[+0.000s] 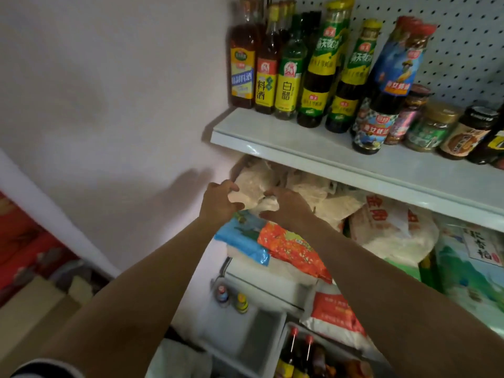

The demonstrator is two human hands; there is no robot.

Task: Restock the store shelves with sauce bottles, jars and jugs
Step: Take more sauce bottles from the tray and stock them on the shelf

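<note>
Both hands [253, 203] grip a pale bag [253, 186] beneath the shelf edge [327, 159].
</note>
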